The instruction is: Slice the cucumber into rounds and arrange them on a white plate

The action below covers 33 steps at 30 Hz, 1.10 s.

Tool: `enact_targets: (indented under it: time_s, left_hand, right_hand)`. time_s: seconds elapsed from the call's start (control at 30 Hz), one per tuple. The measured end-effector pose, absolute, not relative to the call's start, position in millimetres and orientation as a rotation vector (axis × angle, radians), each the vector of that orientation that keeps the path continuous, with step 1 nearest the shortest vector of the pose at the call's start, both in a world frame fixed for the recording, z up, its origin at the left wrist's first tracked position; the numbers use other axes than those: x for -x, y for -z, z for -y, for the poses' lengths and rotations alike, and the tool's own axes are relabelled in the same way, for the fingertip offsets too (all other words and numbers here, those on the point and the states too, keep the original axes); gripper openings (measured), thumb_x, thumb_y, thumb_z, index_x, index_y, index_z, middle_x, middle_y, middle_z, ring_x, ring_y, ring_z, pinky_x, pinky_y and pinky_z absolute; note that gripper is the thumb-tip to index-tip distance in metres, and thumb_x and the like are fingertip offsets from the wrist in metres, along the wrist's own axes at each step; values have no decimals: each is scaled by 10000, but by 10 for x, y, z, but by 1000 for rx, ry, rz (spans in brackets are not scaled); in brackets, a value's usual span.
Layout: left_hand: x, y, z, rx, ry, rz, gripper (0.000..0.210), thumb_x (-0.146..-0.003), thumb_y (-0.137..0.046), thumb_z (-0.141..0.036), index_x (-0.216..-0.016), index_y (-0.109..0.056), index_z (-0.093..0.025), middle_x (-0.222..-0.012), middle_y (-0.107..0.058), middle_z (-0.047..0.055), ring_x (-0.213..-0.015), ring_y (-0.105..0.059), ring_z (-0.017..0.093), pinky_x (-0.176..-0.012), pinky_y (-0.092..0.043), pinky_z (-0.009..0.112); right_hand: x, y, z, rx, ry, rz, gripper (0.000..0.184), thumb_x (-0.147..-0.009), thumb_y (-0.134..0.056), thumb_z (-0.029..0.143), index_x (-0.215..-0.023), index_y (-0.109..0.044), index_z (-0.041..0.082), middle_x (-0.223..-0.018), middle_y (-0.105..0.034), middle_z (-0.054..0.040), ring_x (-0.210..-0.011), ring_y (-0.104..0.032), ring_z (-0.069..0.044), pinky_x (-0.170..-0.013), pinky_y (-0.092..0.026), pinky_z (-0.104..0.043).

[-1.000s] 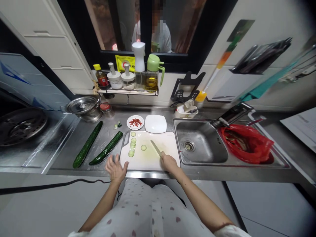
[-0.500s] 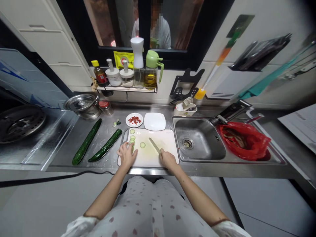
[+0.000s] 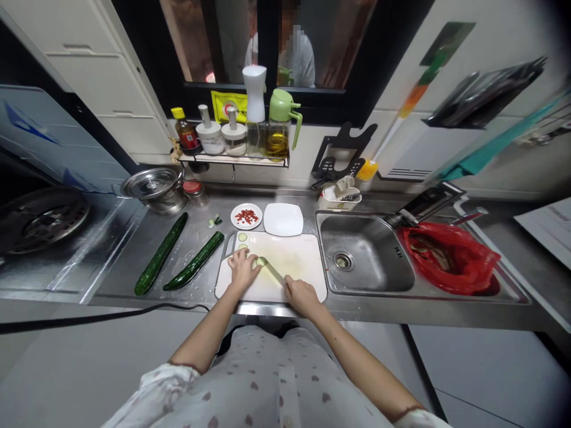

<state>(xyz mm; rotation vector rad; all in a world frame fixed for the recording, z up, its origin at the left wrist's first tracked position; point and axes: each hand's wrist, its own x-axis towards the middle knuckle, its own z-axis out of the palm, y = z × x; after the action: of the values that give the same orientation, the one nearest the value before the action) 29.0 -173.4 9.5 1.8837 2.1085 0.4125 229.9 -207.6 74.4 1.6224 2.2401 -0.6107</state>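
There are two cucumbers (image 3: 161,254) (image 3: 196,261), two plates (image 3: 283,219) (image 3: 234,220), one knife (image 3: 273,273), one cutting board (image 3: 307,261).

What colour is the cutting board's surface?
Mostly white, with a faint yellow-green tint near the middle of the cutting board; shows best in the head view.

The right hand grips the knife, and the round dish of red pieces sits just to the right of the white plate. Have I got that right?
Not quite: the head view shows the round dish of red pieces to the left of the white plate. The right hand does grip the knife.
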Motion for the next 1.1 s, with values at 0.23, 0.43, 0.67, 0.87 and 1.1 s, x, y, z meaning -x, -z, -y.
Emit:
enact_targets:
  time_s: [0.23, 0.43, 0.67, 0.87, 1.1]
  left_hand:
    - [-280, -100, 1740, -1862, -408, -2097, 245, -780, -624, -390, -976, -717, -275, -1291, -469, 83, -1223, -310, 304, -1008, -227, 481]
    - [-284, -98, 1746, -1842, -412, -2096, 263, -779, -618, -393, -987, -709, -261, -1280, -473, 89, -1210, -321, 303, -998, -231, 476]
    - [-284, -56, 1738, -1840, -394, -2091, 272, -790, -600, -411, -1001, -696, -268, -1276, -476, 78, -1209, -315, 301, -979, -242, 460]
    - [-287, -33, 1748, -1848, -381, -2092, 256, -806, -589, -421, -979, -697, -266, -1286, -468, 77, -1218, -298, 303, -968, -242, 455]
    - [-290, 22, 1763, -1855, -413, -2103, 248, -814, -583, -415, -985, -696, -274, -1273, -466, 81, -1204, -297, 307, -951, -246, 465]
  right_hand:
    - [-2252, -740, 2062, -1601, 621, -2241, 266, -930, -310, 219, -1120, -493, 187, -974, -677, -128, -915, -635, -228, -725, -382, -293]
    - [-2230, -717, 2068, -1579, 598, -2247, 268, -924, -309, 194, -1124, -487, 175, -966, -677, -146, -921, -643, -246, -729, -408, -311]
    - [-2180, -642, 2110, -1570, 633, -2227, 308, -886, -336, 111, -1170, -451, 142, -968, -677, -155, -950, -647, -240, -743, -433, -299]
    - [-2135, -659, 2084, -1554, 644, -2238, 331, -867, -334, 56, -1168, -451, 132, -978, -675, -171, -968, -649, -241, -756, -449, -305]
    - [-2126, -623, 2063, -1557, 634, -2233, 337, -853, -339, 54, -1158, -459, 129, -970, -676, -162, -957, -654, -248, -746, -458, -313]
